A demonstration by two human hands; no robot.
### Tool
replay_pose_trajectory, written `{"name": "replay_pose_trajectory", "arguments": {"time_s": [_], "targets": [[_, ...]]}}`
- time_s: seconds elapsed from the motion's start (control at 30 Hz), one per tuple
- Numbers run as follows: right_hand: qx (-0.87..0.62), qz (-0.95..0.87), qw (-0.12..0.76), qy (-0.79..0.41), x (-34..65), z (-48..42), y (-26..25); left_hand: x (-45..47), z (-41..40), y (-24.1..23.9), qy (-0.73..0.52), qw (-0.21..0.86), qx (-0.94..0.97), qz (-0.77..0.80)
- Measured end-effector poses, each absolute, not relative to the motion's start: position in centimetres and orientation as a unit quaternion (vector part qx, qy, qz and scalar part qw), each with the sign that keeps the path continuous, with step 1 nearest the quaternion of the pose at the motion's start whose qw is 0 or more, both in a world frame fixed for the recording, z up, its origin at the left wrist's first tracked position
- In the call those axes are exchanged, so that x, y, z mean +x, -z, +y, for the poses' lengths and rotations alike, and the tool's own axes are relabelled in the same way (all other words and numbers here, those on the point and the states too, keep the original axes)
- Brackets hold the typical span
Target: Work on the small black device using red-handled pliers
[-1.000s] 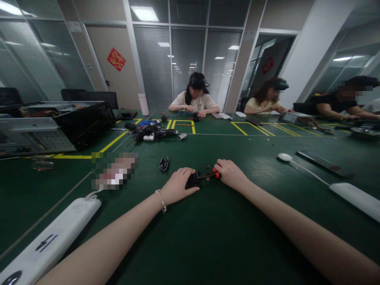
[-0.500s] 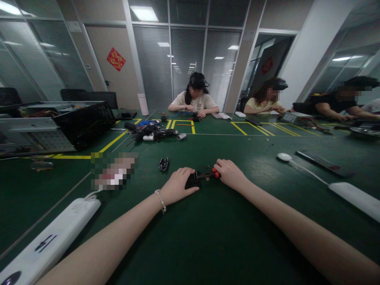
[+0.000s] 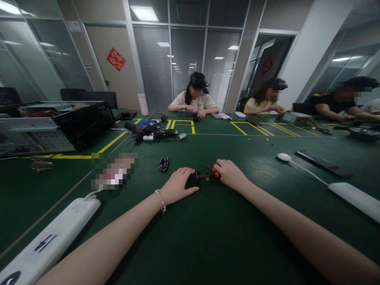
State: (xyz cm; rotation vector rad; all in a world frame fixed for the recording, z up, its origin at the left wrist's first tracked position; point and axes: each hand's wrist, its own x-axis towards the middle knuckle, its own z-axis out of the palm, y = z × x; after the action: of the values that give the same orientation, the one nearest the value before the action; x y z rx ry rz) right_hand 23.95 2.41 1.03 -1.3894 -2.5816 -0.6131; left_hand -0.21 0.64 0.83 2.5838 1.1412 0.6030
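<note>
My left hand (image 3: 178,183) grips a small black part (image 3: 192,180) on the green table, thumb on the near side and fingers over the far side. Red-handled pliers (image 3: 214,173) are in my right hand (image 3: 230,172), closed around the handles. The jaws of the pliers point left and meet the black part at its right edge; what they bite on is too small to make out. A few tiny slivers (image 3: 207,166) lie just beyond the pliers. Farther left sits another small black-and-silver part (image 3: 163,164), apart from both hands.
A white power bank (image 3: 50,241) lies at left, another white device (image 3: 353,194) with a cable at right. A dark phone-like slab (image 3: 322,163) lies beyond it. Black tools and cables (image 3: 154,132) are heaped mid-table. An opened computer case (image 3: 59,126) stands left. Several people work across the table.
Both hands stay almost where they were. The pliers appear turned slightly in the right hand, their jaws still at the black part.
</note>
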Motion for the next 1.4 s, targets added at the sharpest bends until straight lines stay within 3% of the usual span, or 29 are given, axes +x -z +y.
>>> {"name": "replay_pose_trajectory", "arguments": {"time_s": [1.4], "targets": [[-0.465,-0.86,0.064,0.2,23.8,2.36,-1.16,-0.31,0.9,-0.33,-0.22,0.118,0.89,0.382]]}}
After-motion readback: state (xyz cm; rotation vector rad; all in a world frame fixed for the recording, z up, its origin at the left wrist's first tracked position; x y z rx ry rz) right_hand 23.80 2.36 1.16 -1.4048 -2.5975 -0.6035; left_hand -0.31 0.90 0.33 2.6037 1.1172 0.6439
